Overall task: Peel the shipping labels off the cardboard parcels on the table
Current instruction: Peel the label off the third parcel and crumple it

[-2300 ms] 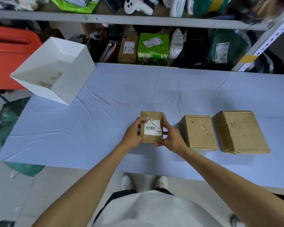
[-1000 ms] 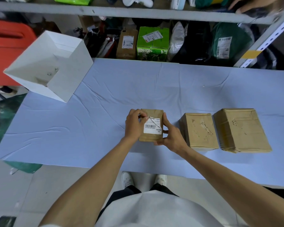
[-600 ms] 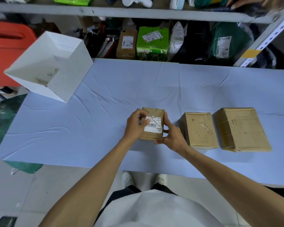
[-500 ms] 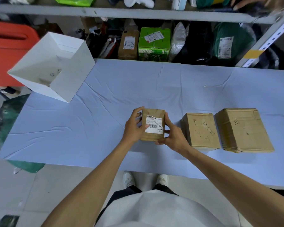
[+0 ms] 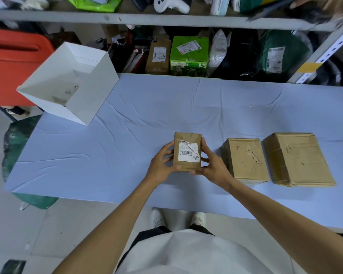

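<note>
I've got both sets of fingers on the small parcel (image 5: 187, 152). Left hand (image 5: 162, 165) wraps its left edge, fingertips on the side wall, thumb tucked under the near bottom corner. Right hand (image 5: 212, 165) mirrors that on the right edge, index finger up along the side, thumb at the near corner. So both hands are grasping the small parcel, w/ its near end lifted off the cloth and the top face tilted toward me.

On that face sits the shipping label (image 5: 189, 153), white, barcode left, "MXRC 03" bottom right. A diagonal tear runs from the top middle toward the right side; the label is on the cardboard apart from that rip. Can't tell if any corner is lifted.

Outward from the small parcel: at 3 o'clock, near but not touching my right hand, is the middle parcel (image 5: 245, 160), flat on the cloth, top face showing scuffed patches, no label on it. Just beside it, further toward 3 o'clock, the large parcel (image 5: 297, 158), also flat, w/ bare scuffed top. The two lie close, w/ a thin gap.

All on the table (image 5: 127, 155), covered in pale blue wrinkled cloth. At 10 o'clock, well apart, an open white box (image 5: 91, 95) stands at the table's far left corner. At 12 o'clock, beyond the table's far edge, a shelf (image 5: 186, 18) packed w/ bags and parcels.
</note>
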